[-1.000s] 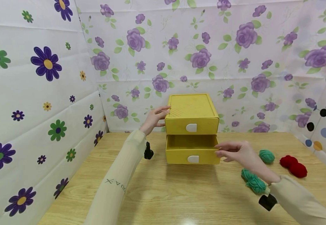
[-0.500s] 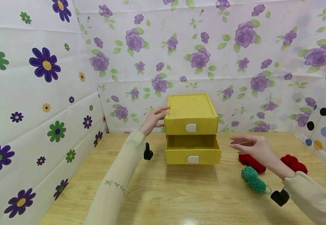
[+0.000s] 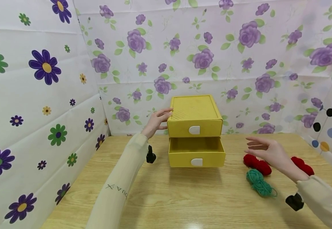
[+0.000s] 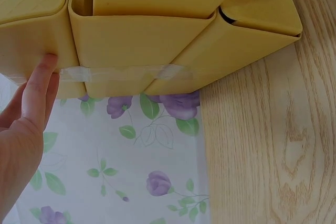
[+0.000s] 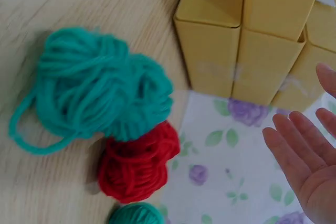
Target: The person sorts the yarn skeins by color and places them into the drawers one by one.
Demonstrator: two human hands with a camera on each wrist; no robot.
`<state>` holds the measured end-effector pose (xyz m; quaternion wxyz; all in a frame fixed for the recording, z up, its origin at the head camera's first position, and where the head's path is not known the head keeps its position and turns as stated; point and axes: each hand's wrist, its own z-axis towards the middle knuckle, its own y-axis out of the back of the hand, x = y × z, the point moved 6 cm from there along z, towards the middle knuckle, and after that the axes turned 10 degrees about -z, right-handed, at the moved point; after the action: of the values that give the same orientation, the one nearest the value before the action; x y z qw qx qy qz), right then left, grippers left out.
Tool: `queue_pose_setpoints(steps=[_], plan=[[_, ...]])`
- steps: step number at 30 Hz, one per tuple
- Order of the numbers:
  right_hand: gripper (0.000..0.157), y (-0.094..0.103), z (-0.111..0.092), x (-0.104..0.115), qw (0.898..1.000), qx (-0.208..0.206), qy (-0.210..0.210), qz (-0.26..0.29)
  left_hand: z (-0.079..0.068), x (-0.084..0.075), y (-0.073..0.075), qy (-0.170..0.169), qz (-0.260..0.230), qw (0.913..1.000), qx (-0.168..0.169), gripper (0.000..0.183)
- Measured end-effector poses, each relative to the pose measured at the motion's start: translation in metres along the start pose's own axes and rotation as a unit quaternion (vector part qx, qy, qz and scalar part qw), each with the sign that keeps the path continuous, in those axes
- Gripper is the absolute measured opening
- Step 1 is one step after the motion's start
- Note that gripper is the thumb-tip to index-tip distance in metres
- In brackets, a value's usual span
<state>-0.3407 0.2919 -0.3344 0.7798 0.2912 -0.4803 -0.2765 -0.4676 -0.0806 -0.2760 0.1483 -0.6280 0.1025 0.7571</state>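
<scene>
A yellow drawer box (image 3: 195, 108) with white pull tabs stands against the back wall. Three tiers show in the wrist views; the middle drawer (image 3: 183, 159) is pulled out, and the part of its inside visible from above looks bare. My left hand (image 3: 156, 122) rests on the box's upper left side, fingertips touching its top edge. To the right of the box, my right hand (image 3: 272, 153) hovers above the table with loosely bent fingers, holding nothing. Below it lie a teal yarn bundle (image 3: 259, 183) and a red yarn bundle (image 3: 257, 164).
Another red yarn bundle (image 3: 302, 166) lies farther right, partly behind the right forearm. A second teal yarn ball (image 5: 136, 214) peeks in at the bottom of the right wrist view. Clear tape (image 4: 126, 73) runs across the box's side. Flowered sheets (image 3: 143, 95) cover the walls around the wooden table (image 3: 194, 197).
My right hand has left the drawer's right side and moved right, uncovering a red yarn bundle; the farther teal ball is now hidden in the head view. My left hand has stayed put.
</scene>
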Motion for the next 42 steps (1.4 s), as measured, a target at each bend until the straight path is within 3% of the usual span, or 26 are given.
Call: queue_pose_setpoints(steps=[7, 12, 20, 29, 42], plan=[[0.054, 0.001, -0.002, -0.015, 1.000, 0.008, -0.014, -0.023, -0.011, -0.012, -0.007, 0.006, 0.001, 0.9999, 0.012, 0.043], [0.057, -0.002, -0.003, -0.029, 0.997, 0.023, -0.012, -0.066, -0.012, -0.012, -0.006, 0.007, 0.001, 0.9999, 0.012, 0.043], [0.066, -0.007, -0.009, -0.051, 0.995, 0.047, -0.038, -0.080, -0.012, -0.012, -0.005, 0.005, 0.005, 0.9999, 0.013, 0.043], [0.063, -0.020, -0.012, -0.070, 0.988, 0.078, -0.047, -0.121, -0.012, -0.012, -0.006, 0.007, 0.005, 0.9999, 0.014, 0.043], [0.057, -0.024, -0.016, -0.079, 0.985, 0.071, -0.051, -0.151, -0.012, -0.014, -0.007, 0.003, 0.012, 0.9998, 0.016, 0.044]])
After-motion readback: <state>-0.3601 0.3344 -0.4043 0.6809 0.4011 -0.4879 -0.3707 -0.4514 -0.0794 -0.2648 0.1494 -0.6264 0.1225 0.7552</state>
